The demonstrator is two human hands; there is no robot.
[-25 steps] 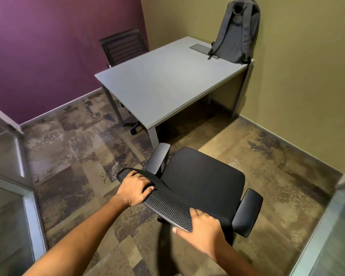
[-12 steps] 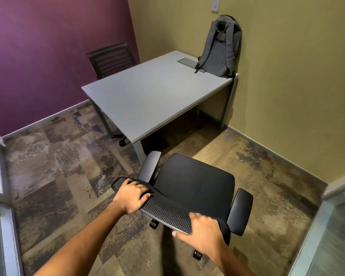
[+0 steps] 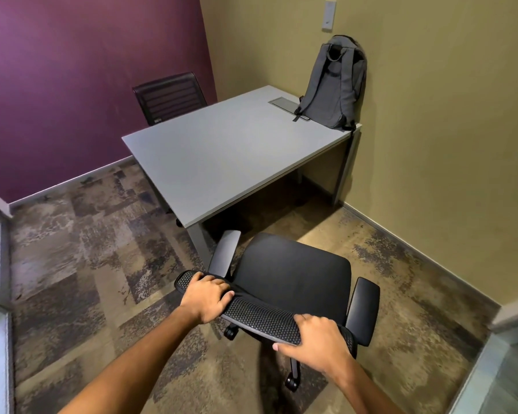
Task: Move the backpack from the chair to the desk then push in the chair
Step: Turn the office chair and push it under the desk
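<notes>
Nearest the camera, both hands grip the top edge of the office chair's mesh backrest (image 3: 260, 316): the left hand (image 3: 207, 297) is wrapped over its left end, fingers curled across the rim, and the right hand (image 3: 314, 339) is clamped over its right end, thumb underneath. Neither hand is nearer the desk by much, though the left sits slightly further forward.

Beyond the grip lies the empty black seat (image 3: 290, 273) with an armrest on either side, castors on the patterned carpet (image 3: 72, 264). The office chair (image 3: 290, 273) faces forward and a little to the right, so the opening under the grey desk (image 3: 222, 156) lies straight ahead of the hands; the near desk leg (image 3: 199, 240) stands just beside the left armrest (image 3: 225, 253), which could catch if the push drifts left.

Farthest off, the grey backpack (image 3: 334, 85) stands upright on the desk's far right corner, leaning against the olive wall (image 3: 431, 115). That half of the task looks done; the push remains.
</notes>
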